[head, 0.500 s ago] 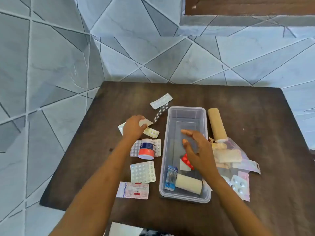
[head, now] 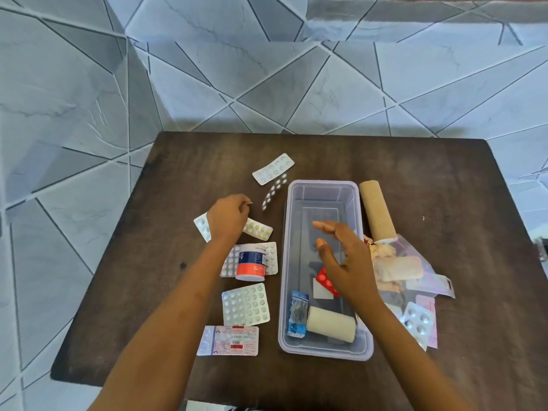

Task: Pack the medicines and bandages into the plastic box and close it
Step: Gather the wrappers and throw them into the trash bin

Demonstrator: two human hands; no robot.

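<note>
The clear plastic box [head: 321, 188] stands open mid-table. Inside lie a cream bandage roll [head: 330, 323], a blue sachet [head: 298, 317] and a red blister pack [head: 324, 281]. My right hand [head: 341, 262] hovers over the box, fingers apart and holding nothing. My left hand [head: 229, 219] is curled over a white blister strip [head: 201, 226] left of the box, beside a yellow pill strip [head: 259, 228]. A long tan bandage roll [head: 378, 213] and a zip bag of bandages [head: 400, 266] lie right of the box.
Left of the box are a red and blue jar [head: 250, 262] on blister sheets, a large blister sheet [head: 246, 304], a printed strip [head: 228, 341] and two strips [head: 272, 169] further back. A blister pack [head: 418, 321] lies at the right. The dark table [head: 444, 188] meets a tiled wall.
My left fingers have curled over the right end of the white strip, which no longer shows. My right hand has shifted slightly over the box, still open.
</note>
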